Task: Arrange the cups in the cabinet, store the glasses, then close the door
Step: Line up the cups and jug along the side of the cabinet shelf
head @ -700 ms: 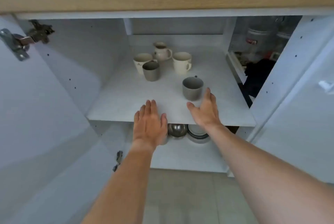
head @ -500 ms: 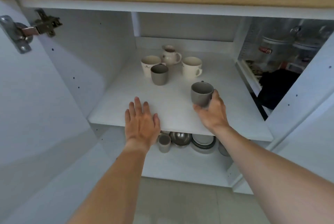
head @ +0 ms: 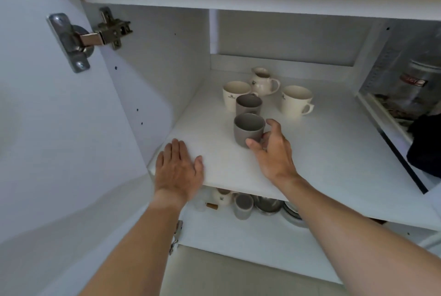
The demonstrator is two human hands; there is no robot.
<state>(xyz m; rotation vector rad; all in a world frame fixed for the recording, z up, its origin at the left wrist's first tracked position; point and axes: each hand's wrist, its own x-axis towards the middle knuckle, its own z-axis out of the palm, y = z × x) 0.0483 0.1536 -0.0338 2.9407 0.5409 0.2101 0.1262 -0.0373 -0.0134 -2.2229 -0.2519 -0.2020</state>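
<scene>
Head view: the right hand [head: 274, 152] is wrapped round the near grey cup [head: 248, 130], thumb low on its front, fingers curled behind — it stands on the upper shelf [head: 322, 152], just near of a second grey cup [head: 248, 104]. Glazed ceramic, I'd judge — stiff, smooth, chippable; grip the wall. The left hand [head: 177, 171] lies flat, fingers together, on the shelf's near-left edge.

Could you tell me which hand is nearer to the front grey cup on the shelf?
Right. The right hand is around the front grey cup, fingers on its side; the left hand lies flat on the shelf edge, apart from the cup.
</scene>
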